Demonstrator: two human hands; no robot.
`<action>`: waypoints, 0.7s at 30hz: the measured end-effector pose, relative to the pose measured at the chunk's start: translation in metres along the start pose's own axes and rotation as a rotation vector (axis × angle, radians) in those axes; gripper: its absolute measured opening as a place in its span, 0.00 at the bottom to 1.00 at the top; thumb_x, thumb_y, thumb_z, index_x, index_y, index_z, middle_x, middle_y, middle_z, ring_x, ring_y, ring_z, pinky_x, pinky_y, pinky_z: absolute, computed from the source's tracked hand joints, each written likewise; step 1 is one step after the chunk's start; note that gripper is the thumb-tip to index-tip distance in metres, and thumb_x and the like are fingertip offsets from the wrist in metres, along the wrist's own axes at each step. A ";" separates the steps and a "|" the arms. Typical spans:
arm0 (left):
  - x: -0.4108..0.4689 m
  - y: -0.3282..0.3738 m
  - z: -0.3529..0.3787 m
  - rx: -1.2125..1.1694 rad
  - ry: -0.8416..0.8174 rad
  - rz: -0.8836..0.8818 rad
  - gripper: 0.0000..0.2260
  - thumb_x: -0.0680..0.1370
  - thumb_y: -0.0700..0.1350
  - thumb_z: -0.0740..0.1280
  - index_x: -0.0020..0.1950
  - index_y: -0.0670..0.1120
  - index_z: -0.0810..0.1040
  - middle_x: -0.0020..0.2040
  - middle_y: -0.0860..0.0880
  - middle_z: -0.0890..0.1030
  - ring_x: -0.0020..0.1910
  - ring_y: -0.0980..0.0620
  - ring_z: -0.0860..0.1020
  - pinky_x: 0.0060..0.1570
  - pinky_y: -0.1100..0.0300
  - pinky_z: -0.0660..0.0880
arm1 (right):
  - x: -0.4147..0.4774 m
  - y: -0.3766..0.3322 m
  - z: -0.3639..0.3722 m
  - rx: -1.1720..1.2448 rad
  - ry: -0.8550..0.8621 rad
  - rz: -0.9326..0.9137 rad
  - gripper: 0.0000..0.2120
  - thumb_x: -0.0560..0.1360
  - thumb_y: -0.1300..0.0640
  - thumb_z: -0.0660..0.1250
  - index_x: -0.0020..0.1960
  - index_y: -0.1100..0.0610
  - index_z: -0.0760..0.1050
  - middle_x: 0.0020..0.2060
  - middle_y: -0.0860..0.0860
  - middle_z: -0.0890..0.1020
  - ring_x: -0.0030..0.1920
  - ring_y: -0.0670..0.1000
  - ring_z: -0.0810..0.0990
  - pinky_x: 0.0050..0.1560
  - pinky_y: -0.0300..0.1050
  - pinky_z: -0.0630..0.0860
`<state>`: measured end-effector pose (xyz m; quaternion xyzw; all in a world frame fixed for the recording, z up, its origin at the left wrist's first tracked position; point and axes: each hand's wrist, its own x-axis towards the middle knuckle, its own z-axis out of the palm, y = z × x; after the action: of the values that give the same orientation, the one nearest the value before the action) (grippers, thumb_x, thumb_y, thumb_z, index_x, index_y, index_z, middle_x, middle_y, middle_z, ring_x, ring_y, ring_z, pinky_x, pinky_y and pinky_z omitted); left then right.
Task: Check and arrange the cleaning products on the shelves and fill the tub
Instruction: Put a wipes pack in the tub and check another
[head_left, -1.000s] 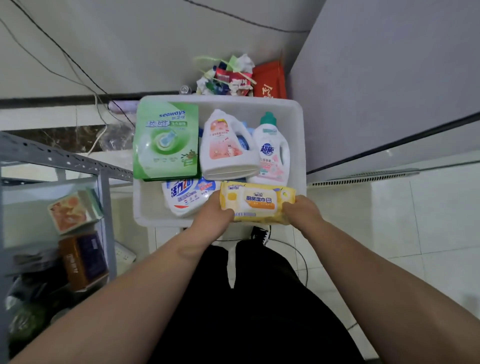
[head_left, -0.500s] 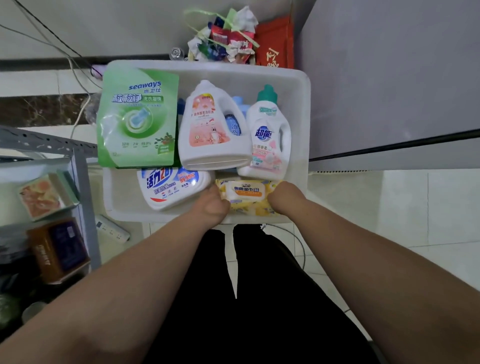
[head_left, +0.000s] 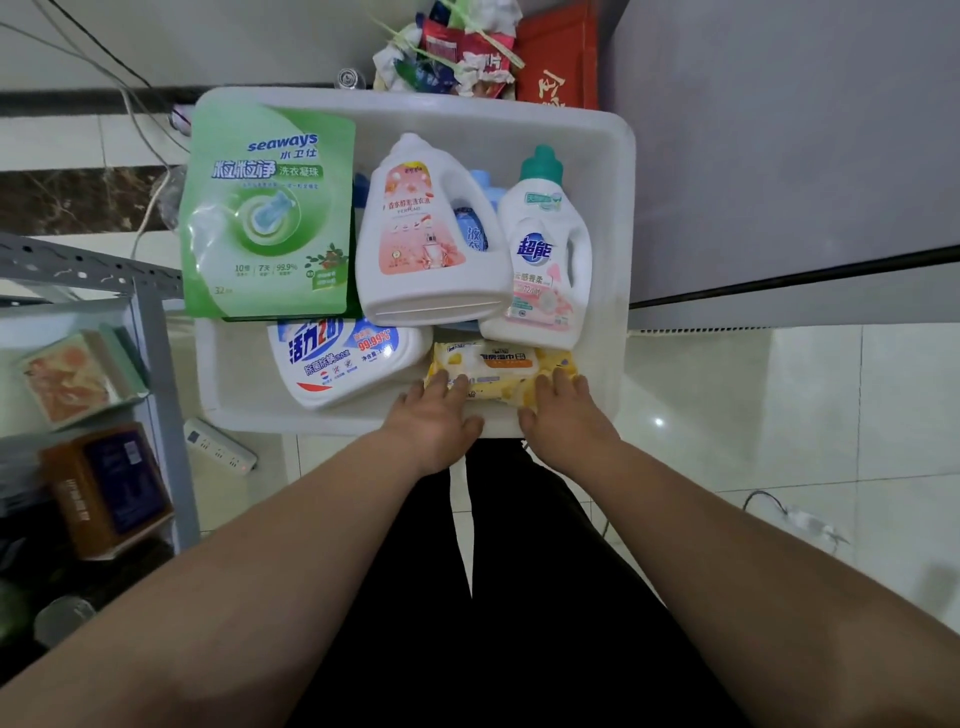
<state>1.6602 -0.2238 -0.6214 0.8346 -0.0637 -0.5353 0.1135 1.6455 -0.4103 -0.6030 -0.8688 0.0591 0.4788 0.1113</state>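
Observation:
A white plastic tub (head_left: 615, 218) stands on the floor before me. Inside lie a green seaways pouch (head_left: 267, 218), a large white jug with a pink label (head_left: 426, 239), a white bottle with a green cap (head_left: 545, 260), a blue bottle (head_left: 475, 228) between them, and a white bottle with a blue label (head_left: 343, 358). A yellow wet-wipes pack (head_left: 498, 369) lies at the tub's near edge. My left hand (head_left: 434, 421) and my right hand (head_left: 563, 415) rest over that edge, straight fingers touching the pack.
A grey metal shelf rack (head_left: 150, 332) stands at the left with boxes (head_left: 104, 483) on its levels. A white power strip (head_left: 221, 447) lies on the tiled floor beside the tub. A rubbish pile (head_left: 452, 47) and a red box (head_left: 558, 62) sit behind it. A grey wall rises at the right.
Both hands lowered the yellow wipes pack into the tub's near edge, then let go; the fingers now lie straight on it. The view has tilted down and closer to the tub.

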 end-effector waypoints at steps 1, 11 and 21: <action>0.000 -0.001 0.001 0.021 0.003 0.004 0.32 0.83 0.61 0.54 0.83 0.50 0.48 0.84 0.44 0.48 0.82 0.39 0.49 0.79 0.45 0.52 | 0.001 0.000 -0.001 -0.028 -0.006 -0.015 0.27 0.86 0.48 0.51 0.78 0.65 0.57 0.79 0.64 0.57 0.77 0.67 0.55 0.77 0.58 0.54; -0.095 -0.015 -0.004 0.048 0.283 0.124 0.32 0.71 0.52 0.47 0.68 0.39 0.75 0.64 0.38 0.76 0.63 0.36 0.74 0.58 0.42 0.76 | -0.056 -0.015 -0.028 -0.134 0.085 -0.361 0.19 0.82 0.55 0.59 0.71 0.61 0.71 0.66 0.58 0.74 0.69 0.59 0.68 0.69 0.53 0.68; -0.264 -0.037 0.049 0.012 0.681 -0.085 0.24 0.74 0.54 0.56 0.60 0.41 0.80 0.52 0.41 0.81 0.53 0.38 0.78 0.51 0.44 0.79 | -0.163 -0.093 -0.046 -0.483 0.296 -0.955 0.19 0.71 0.54 0.69 0.58 0.62 0.80 0.53 0.60 0.81 0.56 0.63 0.80 0.55 0.53 0.79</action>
<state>1.5044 -0.1340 -0.4187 0.9679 0.0097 -0.2298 0.1009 1.6157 -0.3327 -0.4283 -0.8580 -0.4378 0.2477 0.1041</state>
